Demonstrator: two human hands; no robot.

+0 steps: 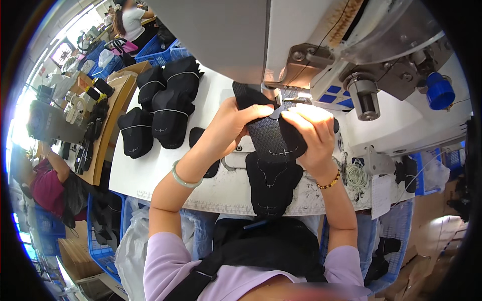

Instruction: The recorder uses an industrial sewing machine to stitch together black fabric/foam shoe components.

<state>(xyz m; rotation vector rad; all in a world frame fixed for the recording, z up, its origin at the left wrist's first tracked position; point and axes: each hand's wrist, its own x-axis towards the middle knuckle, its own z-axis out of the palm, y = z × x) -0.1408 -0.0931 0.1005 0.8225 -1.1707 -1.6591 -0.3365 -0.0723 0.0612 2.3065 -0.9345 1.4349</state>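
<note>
in the head view, the black mesh piece (269, 134) might be skewed or snagged beneath the sewing machine (221, 40) if pulled unevenly. at the frame's centre, its left side is pinched by the left hand (230, 124), thumb on top, and its upper right by the right hand (315, 133), fingers curled.

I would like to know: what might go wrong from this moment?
The left hand and right hand hold the black fabric piece close under the sewing machine, so a fingertip might get hurt if it runs. The lower black piece reaches the front edge of the white table; a bump could perhaps make it slide off.
</note>
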